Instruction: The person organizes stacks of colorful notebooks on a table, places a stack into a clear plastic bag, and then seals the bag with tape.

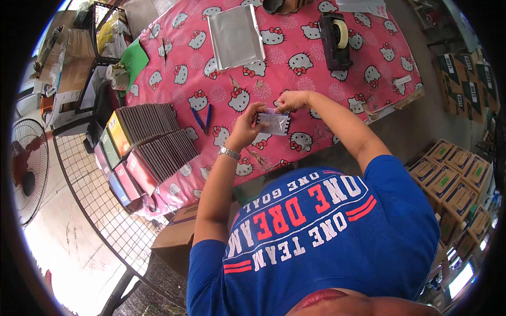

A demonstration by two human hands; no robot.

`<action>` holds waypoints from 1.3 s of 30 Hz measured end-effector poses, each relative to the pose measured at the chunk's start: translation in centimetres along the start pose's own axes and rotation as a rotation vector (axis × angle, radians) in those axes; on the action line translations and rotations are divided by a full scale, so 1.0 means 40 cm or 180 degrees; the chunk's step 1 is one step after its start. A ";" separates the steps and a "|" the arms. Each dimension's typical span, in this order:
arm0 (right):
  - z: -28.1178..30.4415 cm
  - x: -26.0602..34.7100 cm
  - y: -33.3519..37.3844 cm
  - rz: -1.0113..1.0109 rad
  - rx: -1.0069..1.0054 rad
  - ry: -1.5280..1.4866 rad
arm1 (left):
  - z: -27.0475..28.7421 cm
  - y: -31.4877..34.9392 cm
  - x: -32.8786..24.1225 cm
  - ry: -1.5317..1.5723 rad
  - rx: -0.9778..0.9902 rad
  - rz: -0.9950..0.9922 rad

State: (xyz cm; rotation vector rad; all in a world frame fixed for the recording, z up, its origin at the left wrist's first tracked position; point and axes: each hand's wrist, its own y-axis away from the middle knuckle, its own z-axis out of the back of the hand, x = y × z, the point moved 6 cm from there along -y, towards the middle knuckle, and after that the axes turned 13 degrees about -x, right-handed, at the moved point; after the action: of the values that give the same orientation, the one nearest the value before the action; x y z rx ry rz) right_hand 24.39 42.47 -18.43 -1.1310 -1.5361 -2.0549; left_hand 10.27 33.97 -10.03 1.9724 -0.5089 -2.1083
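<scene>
Over the near part of the table, both hands hold a small clear plastic packet (pixel 273 124) with a row of black teeth, like a spiral binding, along its sides. My left hand (pixel 247 126), with a metal-banded watch on the wrist, grips its left side and upper corner. My right hand (pixel 290 101) has its fingers curled in a pinch at the packet's top edge. What exactly lies inside the plastic is too small to tell. Left of my left hand, blue-handled pliers (pixel 203 120) lie on the pink patterned tablecloth (pixel 179 95).
Stacked spiral notebooks (pixel 150 139) stand at the table's left. A pile of clear plastic sleeves (pixel 236 37) lies farther back, with a black tape dispenser (pixel 335 42) to its right. Cardboard boxes (pixel 448 176) are stacked at right. A fan (pixel 29 171) stands far left behind a wire grid.
</scene>
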 end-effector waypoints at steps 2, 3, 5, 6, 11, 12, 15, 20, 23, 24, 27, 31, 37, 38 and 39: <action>-0.010 -0.058 0.016 -0.0019 -0.0161 -0.0239 | -0.003 0.016 -0.073 -0.1514 -0.0527 -0.1359; 0.029 -0.065 0.020 0.0410 -0.1098 -0.0100 | -0.016 0.025 -0.088 -0.2278 -0.0565 -0.1970; 0.048 -0.113 0.084 0.0988 -0.2350 -0.0371 | -0.076 0.065 -0.107 -0.2835 -0.0226 -0.2084; 0.015 -0.123 0.117 0.1306 -0.2415 0.0145 | -0.109 0.073 -0.119 -0.3387 0.0070 -0.2151; -0.070 -0.042 0.251 0.2036 -0.2870 -0.0007 | -0.150 -0.044 -0.136 -0.3216 0.0157 -0.1286; -0.022 -0.073 0.267 0.1849 -0.2862 -0.0454 | -0.190 -0.069 -0.165 -0.3186 0.0186 -0.1366; 0.134 -0.157 0.366 0.1057 -0.2835 -0.1556 | -0.215 -0.117 -0.265 -0.2148 -0.0646 -0.1501; 0.384 -0.348 0.601 0.0750 -0.5321 -0.2392 | -0.131 -0.055 -0.226 -0.2229 -0.0759 -0.1529; 0.586 -0.443 0.594 -0.0508 -0.6212 -0.2464 | -0.081 -0.014 -0.123 -0.1692 -0.0811 -0.1025; 0.653 -0.460 0.559 -0.0158 -0.5947 -0.2983 | -0.067 -0.001 -0.095 -0.1820 -0.0800 -0.0915; 0.855 -0.567 0.597 -0.0520 -0.6211 -0.2614 | -0.068 0.004 -0.073 -0.1829 -0.0697 -0.0852; 0.824 -0.425 0.392 -0.1540 -0.5978 -0.0420 | 0.028 0.102 0.018 -0.1909 -0.1260 -0.0319; 0.930 -0.487 0.447 -0.1094 -0.6337 -0.0696 | 0.113 0.061 0.111 -0.0964 -0.1762 0.0180; 0.930 -0.462 0.446 -0.0555 -0.6816 -0.0313 | 0.145 0.060 0.114 -0.0957 -0.1793 0.0217; 0.963 -0.455 0.431 -0.0570 -0.6434 0.0183 | 0.175 0.041 0.103 -0.0759 -0.1851 0.0344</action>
State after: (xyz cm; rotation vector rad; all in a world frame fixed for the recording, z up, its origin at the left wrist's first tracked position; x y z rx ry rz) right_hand 62.53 68.08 -17.17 -1.1453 1.1698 -3.3489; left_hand 2.86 31.63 -12.86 1.3545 -0.0195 -2.1183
